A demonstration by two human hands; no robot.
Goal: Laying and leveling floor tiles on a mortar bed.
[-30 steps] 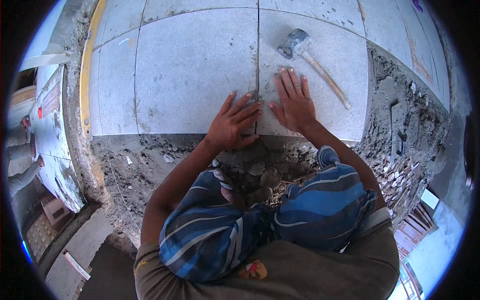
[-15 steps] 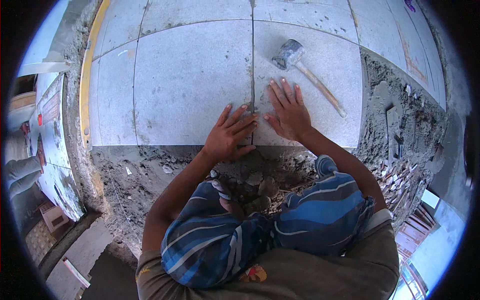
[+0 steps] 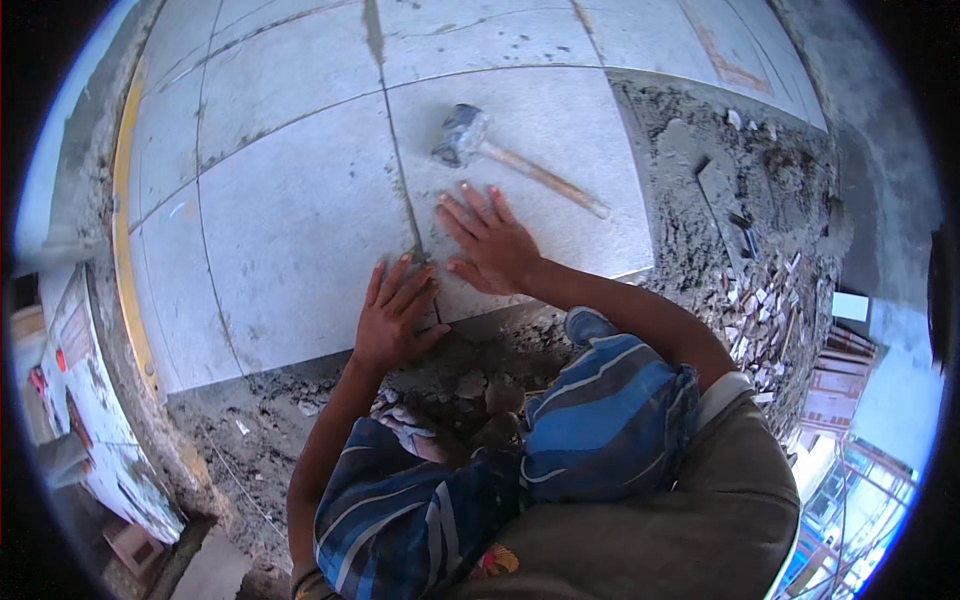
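Observation:
My left hand (image 3: 398, 315) lies with fingers spread near the front of the joint between two pale grey tiles, its fingertips at the gap and thumb by the front edge. My right hand (image 3: 490, 243) rests palm down, fingers spread, on the right-hand tile (image 3: 595, 245). Just beyond those fingers lies a rubber mallet (image 3: 462, 135) with a wooden handle pointing right. The left-hand tile (image 3: 290, 240) borders a long yellow straightedge (image 3: 128, 200). My bent knees are below my hands, over rough mortar.
At right, a trowel (image 3: 720, 200) lies on wet mortar (image 3: 670, 150), above a heap of broken tile pieces (image 3: 760, 340). Another person's grey-clothed leg (image 3: 62, 455) shows at far left beside a dirty white surface. Tiled floor stretches beyond the mallet.
The view has turned, so the tiles, straightedge and mallet appear tilted and farther left. Both my hands remain on the tiles, and the mallet stays beside my right hand.

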